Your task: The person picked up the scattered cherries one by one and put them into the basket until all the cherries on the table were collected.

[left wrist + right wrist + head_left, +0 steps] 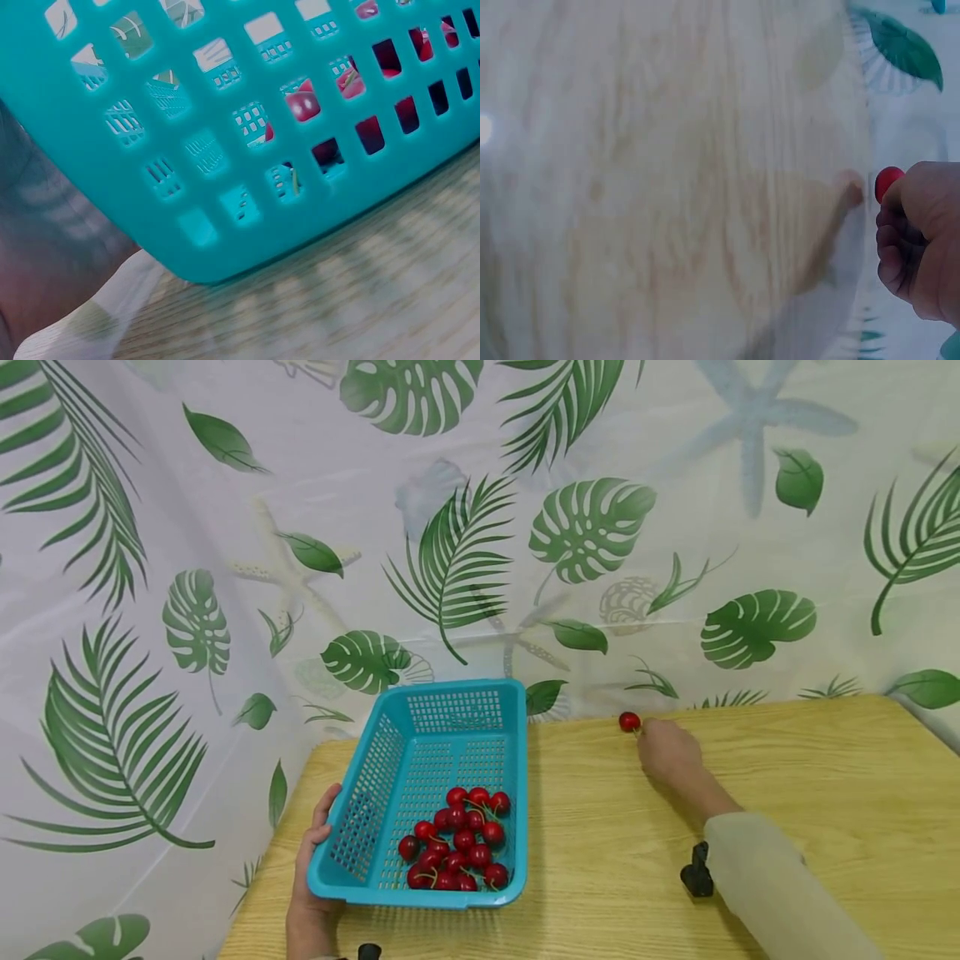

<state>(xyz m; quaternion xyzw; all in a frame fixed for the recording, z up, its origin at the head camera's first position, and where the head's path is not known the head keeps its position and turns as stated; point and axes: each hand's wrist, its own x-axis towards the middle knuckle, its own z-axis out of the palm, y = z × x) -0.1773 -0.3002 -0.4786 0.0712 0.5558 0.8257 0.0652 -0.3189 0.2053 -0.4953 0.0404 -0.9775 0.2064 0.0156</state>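
Observation:
A blue plastic basket [517,760] with perforated walls stands at the left of the table, tilted a little in the head view. Several red cherries [463,839] with green stems lie in its near right part. My left hand [311,860] grips the basket's left side, fingers on the outer wall; the left wrist view shows the wall [247,172] close up. Near the table's back edge my right hand [670,755] pinches a single cherry [629,722] by its stem. In the right wrist view this cherry [889,184] shows beside the curled fingers [891,266].
The wooden table [600,827] ends at a white cloth backdrop [480,635] printed with green leaves, which also runs along the left. A black wrist mount [698,872] sits by the right sleeve [772,877].

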